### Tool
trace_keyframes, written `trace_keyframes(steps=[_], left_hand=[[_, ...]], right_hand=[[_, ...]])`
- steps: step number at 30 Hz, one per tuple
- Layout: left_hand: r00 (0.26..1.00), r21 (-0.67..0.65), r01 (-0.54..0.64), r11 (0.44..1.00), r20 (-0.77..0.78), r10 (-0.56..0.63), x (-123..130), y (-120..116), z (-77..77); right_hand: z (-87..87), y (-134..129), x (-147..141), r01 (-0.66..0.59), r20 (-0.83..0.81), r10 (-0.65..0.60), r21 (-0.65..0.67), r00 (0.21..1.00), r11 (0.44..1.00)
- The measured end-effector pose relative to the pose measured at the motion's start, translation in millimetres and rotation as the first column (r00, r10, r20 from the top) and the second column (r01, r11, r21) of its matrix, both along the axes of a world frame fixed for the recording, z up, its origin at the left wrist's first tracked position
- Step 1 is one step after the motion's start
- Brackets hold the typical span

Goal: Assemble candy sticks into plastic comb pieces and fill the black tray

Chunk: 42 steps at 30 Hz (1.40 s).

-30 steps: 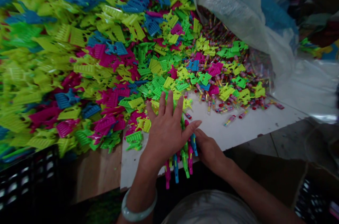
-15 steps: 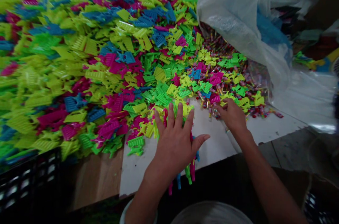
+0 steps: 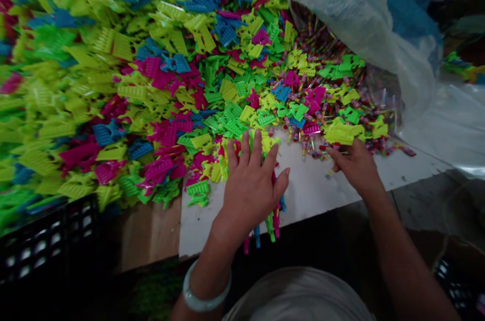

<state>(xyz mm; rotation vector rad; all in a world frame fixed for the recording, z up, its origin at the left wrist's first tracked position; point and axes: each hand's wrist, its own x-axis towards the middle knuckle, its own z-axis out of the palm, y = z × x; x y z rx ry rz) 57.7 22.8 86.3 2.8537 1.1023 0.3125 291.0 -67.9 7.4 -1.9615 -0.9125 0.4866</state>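
Observation:
My left hand (image 3: 250, 179) lies palm down with fingers spread on a group of bright plastic toy pieces. Their thin stems (image 3: 271, 227), pink, blue and green, stick out past the table edge below it. My right hand (image 3: 358, 167) hovers low at the right, thumb and fingertips brought together beside a yellow toy piece (image 3: 344, 132). Small tubes (image 3: 305, 146) with coloured filling and red ends lie around its fingertips. Whether one is pinched there is hard to see. A green ridged piece (image 3: 198, 191) rests left of my left hand.
A large heap of yellow, blue, pink and green plastic pieces (image 3: 125, 88) covers the left and back. At the right a translucent plastic bag (image 3: 341, 7) spills small tubes. The white board (image 3: 200, 232) ends near me. A black crate (image 3: 38, 245) stands at lower left.
My right hand has moved to the right, away from the nearest tubes towards the yellow piece. My left hand stays spread on the pieces. The view has tilted down.

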Motion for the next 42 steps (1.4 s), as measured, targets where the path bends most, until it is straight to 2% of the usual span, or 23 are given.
trace_keyframes(steps=[1,2,4,6,8,11,15,18,21,26,28,30,32,34,36,38,40,42], left_hand=[[1.000,-0.001,0.003,1.000,0.003,-0.003,0,0,-0.3],[1.000,-0.002,0.007,1.000,0.004,-0.007,0,0,-0.8],[1.000,-0.007,0.015,1.000,0.002,-0.015,0,1,-1.5],[1.000,-0.010,0.017,1.000,-0.003,-0.017,0,2,-1.7],[1.000,-0.009,0.013,1.000,-0.004,-0.013,0,1,-1.5],[1.000,-0.008,0.013,1.000,0.007,-0.013,0,0,-1.0],[0.999,-0.025,0.026,0.999,0.035,-0.025,1,1,-2.2],[0.998,-0.030,0.014,0.999,0.067,-0.012,-1,1,-3.6],[0.996,-0.028,-0.005,1.000,0.085,0.007,-2,-5,-3.4],[0.994,0.001,0.024,1.000,0.102,-0.024,18,-13,-7.9],[0.993,0.021,0.044,0.999,0.109,-0.046,22,-12,-10.9],[0.993,0.034,0.042,0.999,0.110,-0.045,18,-10,-11.2],[0.994,0.041,0.016,0.999,0.108,-0.020,8,-10,-8.7],[0.994,0.056,-0.020,0.998,0.106,0.014,-2,-7,-6.3],[0.996,0.093,-0.028,0.995,0.092,0.020,-6,1,-6.9],[0.997,0.158,0.032,0.987,0.068,-0.043,-5,11,-11.0],[0.991,0.226,0.100,0.969,0.067,-0.117,-3,21,-16.8],[0.980,0.273,0.169,0.947,0.053,-0.190,-6,29,-22.8]], right_hand=[[-2.7,-4,-15,-0.113,-0.173,0.119,0.043,0.978,0.993],[-5.4,-9,-31,-0.223,-0.325,0.236,0.078,0.916,0.972],[-11.1,-16,-66,-0.378,-0.542,0.391,0.141,0.744,0.915],[-17.2,-22,-95,-0.409,-0.654,0.438,0.209,0.617,0.888],[-22.8,-25,-112,-0.390,-0.680,0.451,0.256,0.578,0.885],[-29.0,-29,-117,-0.424,-0.562,0.466,0.214,0.684,0.880],[-35.8,-33,-109,-0.485,-0.213,0.493,0.093,0.844,0.870],[-40.6,-36,-114,-0.501,0.097,0.493,0.077,0.864,0.862],[-44.4,-43,-125,-0.505,0.238,0.493,-0.012,0.837,0.863],[-61.5,-63,-111,-0.329,0.249,0.355,-0.139,0.901,0.934],[-68.2,-64,-103,-0.302,0.186,0.316,-0.098,0.930,0.948],[-67.6,-63,-102,-0.322,0.051,0.322,-0.012,0.945,0.947],[-59.5,-62,-107,-0.350,-0.129,0.355,0.057,0.926,0.935],[-49.1,-59,-105,-0.295,-0.238,0.312,0.106,0.920,0.950],[-41.2,-56,-89,-0.118,-0.213,0.150,0.155,0.966,0.981],[-35.9,-58,-54,0.090,-0.130,-0.063,0.220,0.990,0.971],[-31.7,-68,-10,0.263,-0.036,-0.264,0.288,0.964,0.921],[-28.3,-84,33,0.386,0.097,-0.441,0.344,0.892,0.856]])
